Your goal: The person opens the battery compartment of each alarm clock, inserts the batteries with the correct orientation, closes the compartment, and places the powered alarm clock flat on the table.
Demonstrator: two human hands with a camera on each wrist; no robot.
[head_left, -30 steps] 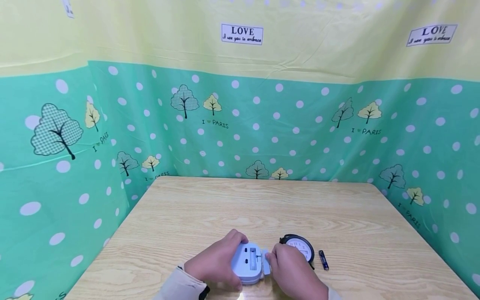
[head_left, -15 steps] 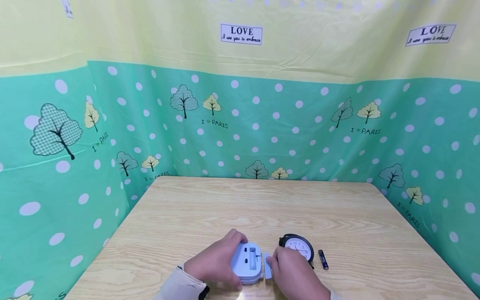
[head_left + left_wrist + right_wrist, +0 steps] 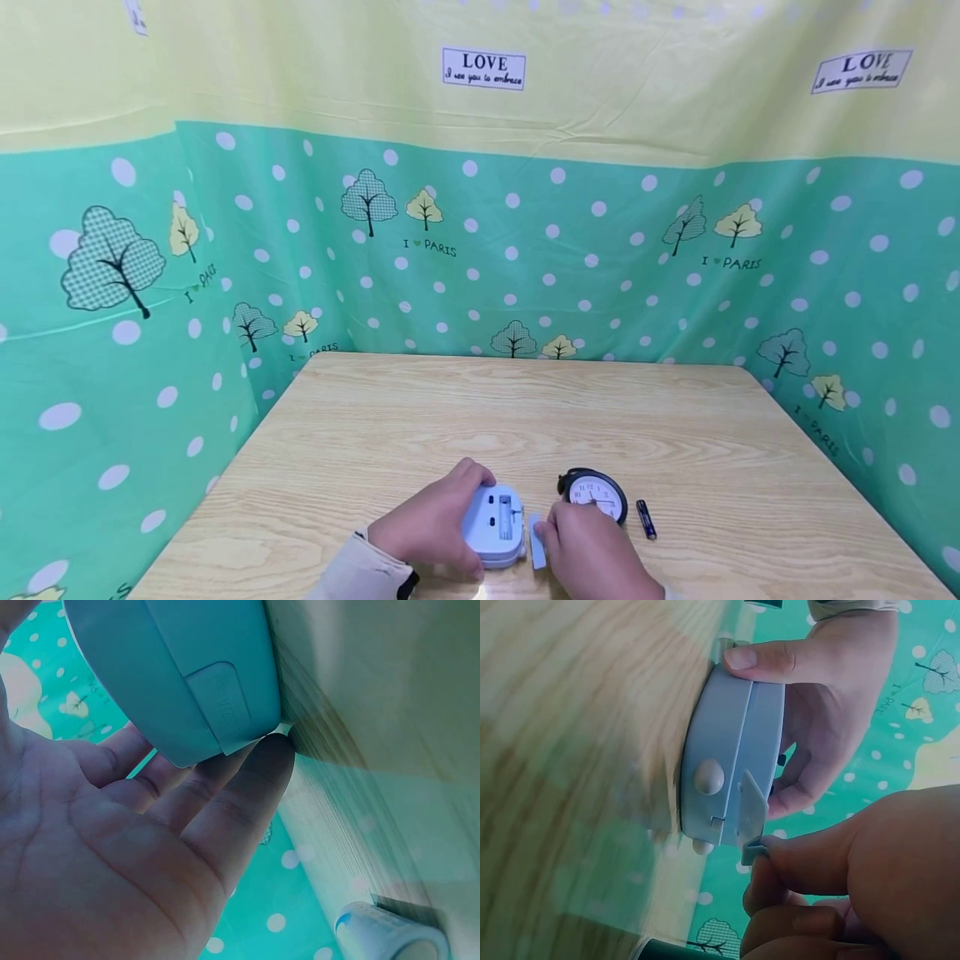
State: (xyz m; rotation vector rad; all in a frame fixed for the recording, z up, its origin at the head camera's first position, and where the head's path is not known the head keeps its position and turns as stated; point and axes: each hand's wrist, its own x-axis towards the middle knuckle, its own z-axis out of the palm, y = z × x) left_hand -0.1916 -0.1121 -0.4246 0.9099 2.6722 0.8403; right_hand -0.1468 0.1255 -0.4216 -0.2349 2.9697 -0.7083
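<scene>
A light blue alarm clock (image 3: 491, 527) lies face down on the table, its back with two black knobs and an uncovered battery compartment (image 3: 506, 517) turned up. My left hand (image 3: 438, 521) grips it from the left, thumb at the near edge and fingers at the far edge. Between thumb and forefinger, my right hand (image 3: 592, 546) pinches the pale blue battery cover (image 3: 537, 542), which stands apart from the clock's right side. In the right wrist view the cover (image 3: 752, 810) is tilted beside the clock's edge (image 3: 724, 742).
Behind my right hand lies a black-rimmed round clock (image 3: 611, 492), partly covered by the hand. A dark battery (image 3: 646, 519) is to its right. In the left wrist view a pale cylinder (image 3: 390, 934) rests on the wooden table (image 3: 375, 417). A patterned curtain (image 3: 480, 275) surrounds the table.
My right hand has drawn the battery cover away from the clock, slightly right and toward me, widening the gap. The left hand and the blue clock stay put.
</scene>
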